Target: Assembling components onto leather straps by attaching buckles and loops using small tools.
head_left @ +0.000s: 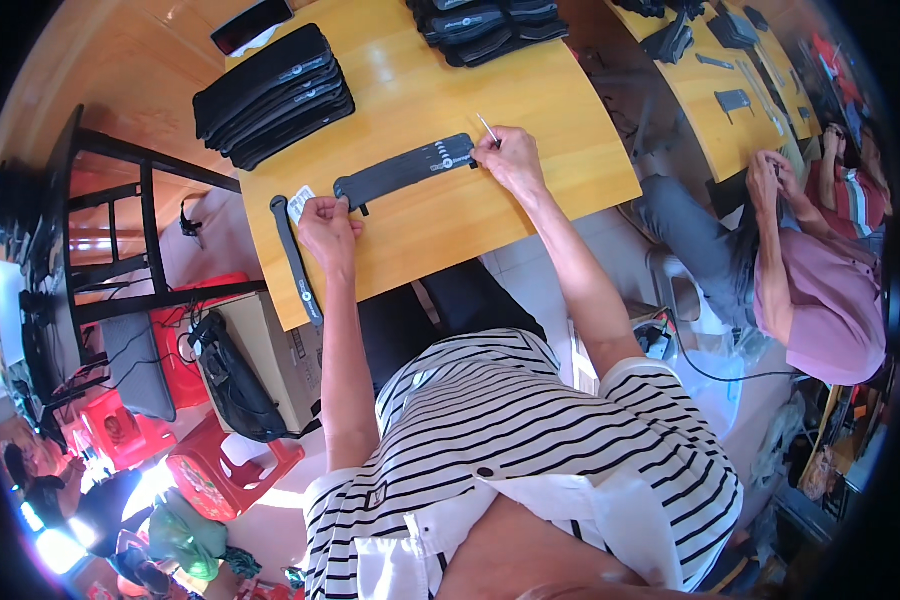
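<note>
Fingers (pixel 488 152) of right hand (pixel 513 163): closed round slim pointed tool (pixel 486 127), at right end of flat dark strap (pixel 402 172). Left hand (pixel 329 230): pinching strap's left end. Strap lies across yellow bench (pixel 440 238). Beside left hand: white label (pixel 298 201), narrower dark strap (pixel 294 255). Beyond: dark stack (pixel 275 98).

Remotely, I saw the yellow desk (pixel 440 230) carrying a black stack (pixel 275 95), another pile (pixel 490 32), a dark band (pixel 400 173) and a narrow strap (pixel 295 260).
</note>
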`<state>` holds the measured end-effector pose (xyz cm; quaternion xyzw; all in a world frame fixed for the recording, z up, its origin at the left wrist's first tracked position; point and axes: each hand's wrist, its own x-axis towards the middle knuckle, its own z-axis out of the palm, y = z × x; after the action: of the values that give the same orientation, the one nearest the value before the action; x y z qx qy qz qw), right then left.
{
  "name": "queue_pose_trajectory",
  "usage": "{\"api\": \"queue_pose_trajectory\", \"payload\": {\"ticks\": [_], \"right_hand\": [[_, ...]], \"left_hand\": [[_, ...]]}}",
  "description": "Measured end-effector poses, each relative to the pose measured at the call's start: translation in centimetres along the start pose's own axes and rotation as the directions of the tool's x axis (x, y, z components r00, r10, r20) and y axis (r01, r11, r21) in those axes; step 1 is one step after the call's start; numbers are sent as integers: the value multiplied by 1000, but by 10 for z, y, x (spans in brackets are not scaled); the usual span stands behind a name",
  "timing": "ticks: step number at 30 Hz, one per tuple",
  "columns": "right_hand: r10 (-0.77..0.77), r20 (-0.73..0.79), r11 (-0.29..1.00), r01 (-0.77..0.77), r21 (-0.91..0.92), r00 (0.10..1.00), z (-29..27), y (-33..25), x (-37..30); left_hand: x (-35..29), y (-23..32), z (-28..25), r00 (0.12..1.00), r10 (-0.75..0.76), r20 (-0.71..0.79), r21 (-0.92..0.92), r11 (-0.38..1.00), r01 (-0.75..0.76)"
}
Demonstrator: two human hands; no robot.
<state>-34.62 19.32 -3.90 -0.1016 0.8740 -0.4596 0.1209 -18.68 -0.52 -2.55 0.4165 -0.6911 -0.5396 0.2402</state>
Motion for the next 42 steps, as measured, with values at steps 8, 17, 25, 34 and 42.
{"api": "queue_pose_trajectory", "payload": {"ticks": [8, 17, 25, 34, 42], "right_hand": [[-10, 87, 1000, 11, -8, 996, -12, 2, 4], [-541, -156, 734, 374, -567, 826, 42, -67, 14], [-659, -119, 594, 416, -689, 743, 80, -44, 24], [-654, -111, 576, 398, -714, 749, 80, -47, 22], [-660, -224, 706, 489, -512, 717, 34, -71, -12]], "left_hand": [[9, -9, -17, 1000, 10, 14, -42, 999, -10], [-14, 9, 35, 669, 573, 473, 611, 334, -718], [-9, -4, 47, 640, 519, 567, 616, 249, -747], [-14, -11, 23, 719, 533, 447, 670, 334, -663], [-52, -10, -95, 941, 338, -21, 725, 653, -219]]}}
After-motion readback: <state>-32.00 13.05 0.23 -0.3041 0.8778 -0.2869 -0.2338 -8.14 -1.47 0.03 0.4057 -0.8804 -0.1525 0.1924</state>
